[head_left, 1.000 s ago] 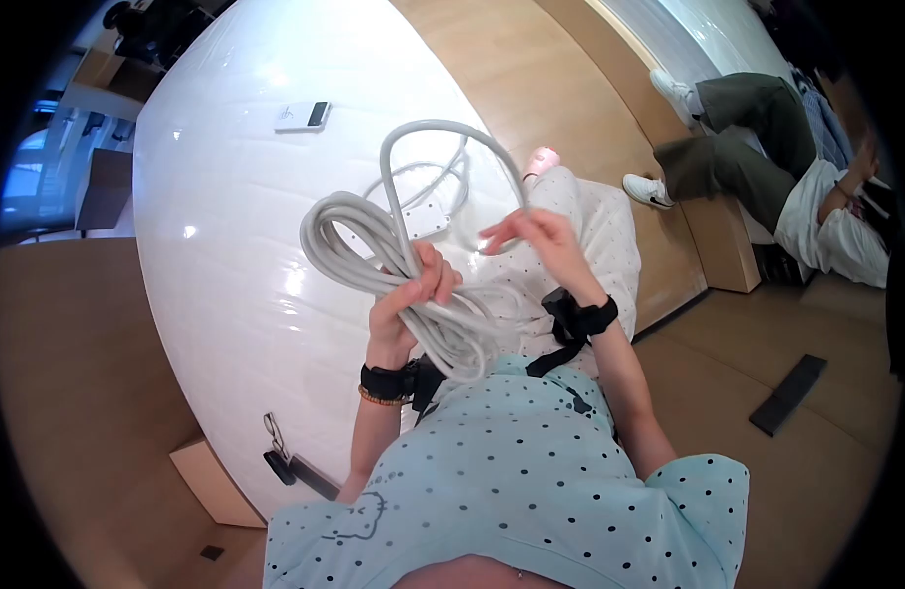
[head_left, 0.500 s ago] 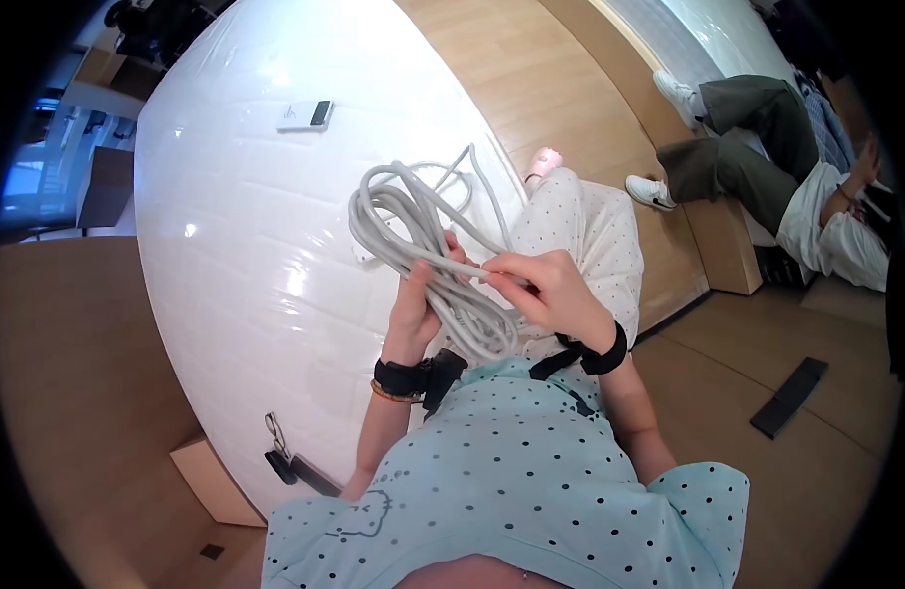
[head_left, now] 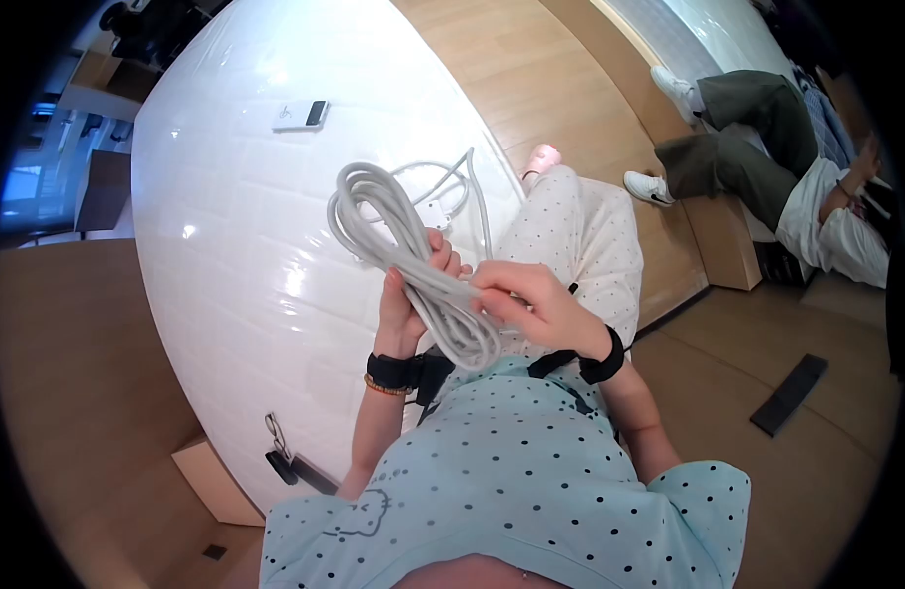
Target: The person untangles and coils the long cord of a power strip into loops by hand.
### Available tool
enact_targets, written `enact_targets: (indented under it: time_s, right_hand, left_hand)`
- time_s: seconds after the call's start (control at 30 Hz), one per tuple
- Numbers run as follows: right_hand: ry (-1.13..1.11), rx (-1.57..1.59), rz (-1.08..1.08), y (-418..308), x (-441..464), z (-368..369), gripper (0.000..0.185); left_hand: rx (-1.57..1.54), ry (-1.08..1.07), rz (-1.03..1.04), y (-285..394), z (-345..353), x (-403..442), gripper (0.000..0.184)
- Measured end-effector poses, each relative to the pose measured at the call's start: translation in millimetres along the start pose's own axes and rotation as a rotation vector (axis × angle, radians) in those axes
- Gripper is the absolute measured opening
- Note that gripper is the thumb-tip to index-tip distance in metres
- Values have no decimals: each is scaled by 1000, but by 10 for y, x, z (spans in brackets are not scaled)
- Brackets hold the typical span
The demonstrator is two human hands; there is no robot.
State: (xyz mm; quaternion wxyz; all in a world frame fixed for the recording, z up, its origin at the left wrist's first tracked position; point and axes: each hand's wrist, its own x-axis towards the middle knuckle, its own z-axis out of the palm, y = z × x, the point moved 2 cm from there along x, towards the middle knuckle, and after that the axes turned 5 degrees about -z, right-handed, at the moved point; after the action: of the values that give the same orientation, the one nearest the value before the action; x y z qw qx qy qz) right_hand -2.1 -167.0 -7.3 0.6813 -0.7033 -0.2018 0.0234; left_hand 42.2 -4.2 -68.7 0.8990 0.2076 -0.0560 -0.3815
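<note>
A long grey cable [head_left: 379,211] is looped into a thick bundle over my lap. My left hand [head_left: 408,304] is closed around the middle of the bundle, thumb on the near side and fingertips showing behind it. With thumb and fingers pinched, my right hand [head_left: 536,306] grips cable at the bundle's right side. Beyond my hands, a loose stretch of the same cable curves over the white mattress beside a small white piece [head_left: 435,214], partly hidden by the loops; I cannot make out its kind.
The plastic-covered mattress [head_left: 236,226] carries a small white box [head_left: 301,115] with a dark end. Dark objects with a loop [head_left: 281,466] lie near its lower edge. On the right a person in dark trousers [head_left: 752,167] sits. A black strip [head_left: 789,396] lies on the floor.
The bundle has shifted slightly left and turned more upright with my left hand. The strand my right hand pulled across it now lies against the bundle.
</note>
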Motion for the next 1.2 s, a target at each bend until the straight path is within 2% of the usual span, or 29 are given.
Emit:
enact_targets:
  time_s: [0.1, 0.23, 0.33, 0.47, 0.63, 0.73, 0.83, 0.87, 0.97, 1.03, 1.1, 1.2]
  right_hand:
    - [-71, -157, 77, -1, 29, 73, 10]
    - [-159, -323, 53, -5, 54, 112, 12]
    - [-176, -384, 9, -17, 66, 123, 12]
    - [-168, -516, 72, -86, 85, 155, 13]
    - [-113, -398, 75, -237, -44, 127, 29]
    - [-3, -423, -12, -328, -130, 130, 33]
    - [77, -470, -85, -430, -212, -73, 26]
    - [110, -428, -48, -396, -230, -172, 23]
    - [247, -198, 158, -81, -233, -436, 15]
    - [306, -126, 384, 352, -132, -409, 23]
    - [192, 91, 477, 749, 26, -334, 32]
    - [163, 389, 598, 831, 299, -162, 36]
  left_hand:
    - [139, 131, 34, -33, 34, -19, 75]
    - [346, 218, -6, -19, 63, -44, 73]
    - [443, 201, 86, -18, 126, -50, 67]
    - [195, 278, 121, -17, 81, -41, 53]
    - [128, 279, 180, -9, 23, -55, 41]
    - [427, 236, 275, 111, 144, -63, 35]
    - [495, 316, 290, 236, 189, -97, 32]
    - [458, 357, 279, 267, 182, -117, 30]
    - [381, 197, 277, 339, 97, -171, 28]
    - [343, 120, 227, 323, 204, -168, 30]
    - [266, 12, 188, 246, 300, -146, 32]
    - [293, 16, 141, 165, 354, -121, 32]
